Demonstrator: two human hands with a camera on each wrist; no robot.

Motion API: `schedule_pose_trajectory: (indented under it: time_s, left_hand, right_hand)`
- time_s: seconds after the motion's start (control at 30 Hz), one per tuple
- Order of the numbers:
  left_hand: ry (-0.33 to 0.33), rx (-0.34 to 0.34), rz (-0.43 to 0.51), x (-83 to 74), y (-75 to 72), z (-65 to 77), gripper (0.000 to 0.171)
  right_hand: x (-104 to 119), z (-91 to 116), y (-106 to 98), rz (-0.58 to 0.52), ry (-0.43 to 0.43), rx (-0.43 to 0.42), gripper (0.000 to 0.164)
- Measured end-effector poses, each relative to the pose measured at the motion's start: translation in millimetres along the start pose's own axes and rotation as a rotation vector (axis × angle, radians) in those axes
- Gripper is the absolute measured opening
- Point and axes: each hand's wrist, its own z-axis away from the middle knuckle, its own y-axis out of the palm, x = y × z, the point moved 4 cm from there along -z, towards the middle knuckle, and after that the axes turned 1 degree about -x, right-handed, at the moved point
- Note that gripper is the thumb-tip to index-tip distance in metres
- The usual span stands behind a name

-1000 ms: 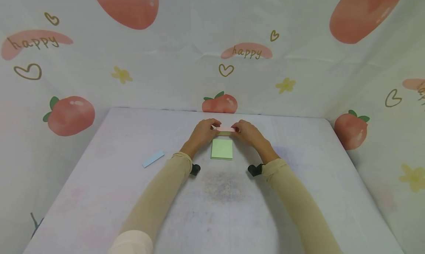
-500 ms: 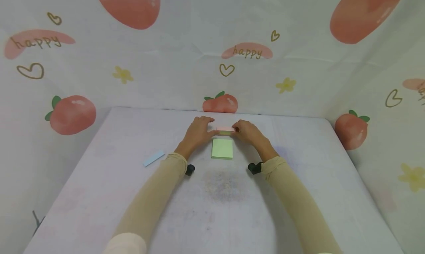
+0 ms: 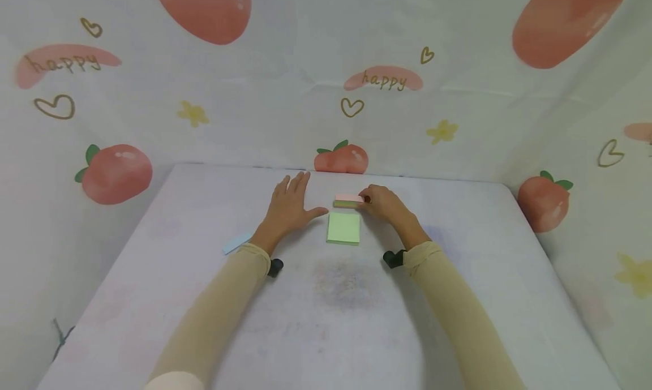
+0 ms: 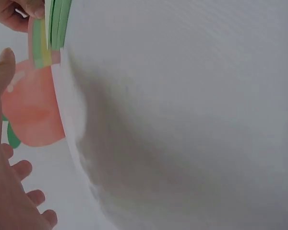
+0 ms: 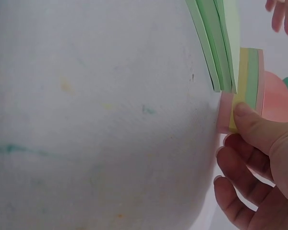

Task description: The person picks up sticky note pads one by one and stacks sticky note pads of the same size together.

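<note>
My right hand (image 3: 384, 204) pinches the right end of a stack of narrow sticky note pads (image 3: 346, 201) at the back middle of the table. In the right wrist view the thumb (image 5: 252, 122) lies against the stack's side, which shows pink, yellow and green layers with pink on top. Just in front lies a square green sticky note pad (image 3: 343, 229). Left of both, my left hand (image 3: 287, 211) is spread and holds nothing, its thumb pointing at the gap between them. A narrow light blue sticky note pad (image 3: 236, 243) lies by the left wrist, its right end partly covered.
A white cloth with peaches and writing (image 3: 382, 78) hangs behind the table (image 3: 326, 333), whose back edge is close beyond the stack. A smudged grey patch (image 3: 343, 285) marks the tabletop nearer the person. A black strap piece (image 3: 394, 259) shows at the right wrist.
My left hand has let go of the stack's left end, moved left and spread its fingers. My right hand keeps its pinch on the right end; the pads look still.
</note>
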Motion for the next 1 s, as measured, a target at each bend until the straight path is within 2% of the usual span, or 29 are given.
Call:
schedule_pose_trajectory:
  time_s: [0.33,0.73,1.0]
  left_hand:
    - [-0.012,-0.009,-0.094,29.0,-7.3,21.6,0.105]
    - [-0.057,-0.021,-0.05,53.9,-27.6,52.1,0.109]
    - [-0.064,-0.025,-0.053,72.3,-34.8,68.0,0.111]
  right_hand:
    - [-1.4,0.9,0.7,-0.016,0.025,0.012,0.037]
    - [-4.9,0.9,2.9,-0.025,0.036,-0.021,0.037]
    - [-2.8,0.0,2.6,-0.03,0.018,-0.013,0.035]
